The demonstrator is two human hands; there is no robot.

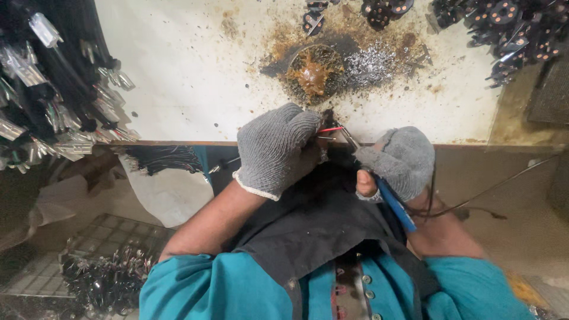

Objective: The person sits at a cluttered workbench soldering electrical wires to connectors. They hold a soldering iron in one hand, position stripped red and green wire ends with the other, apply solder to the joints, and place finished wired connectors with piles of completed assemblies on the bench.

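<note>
My left hand (276,148), in a grey knit glove, is closed around a small dark part with thin red and pale wires (329,130) sticking out toward the right. My right hand (399,161), also gloved in grey, grips a blue-handled soldering iron (396,205) whose metal tip (348,138) points at those wires. Both hands meet at the near edge of a stained white bench (189,71). A round tin of brown flux or solder residue (313,70) sits just beyond them.
Bundles of black cables with clear-sleeved ends (53,89) hang at the left. Black round connectors (510,29) lie piled at the top right. A crate with more wired parts (106,272) sits low on the left. The iron's cord (492,189) trails right.
</note>
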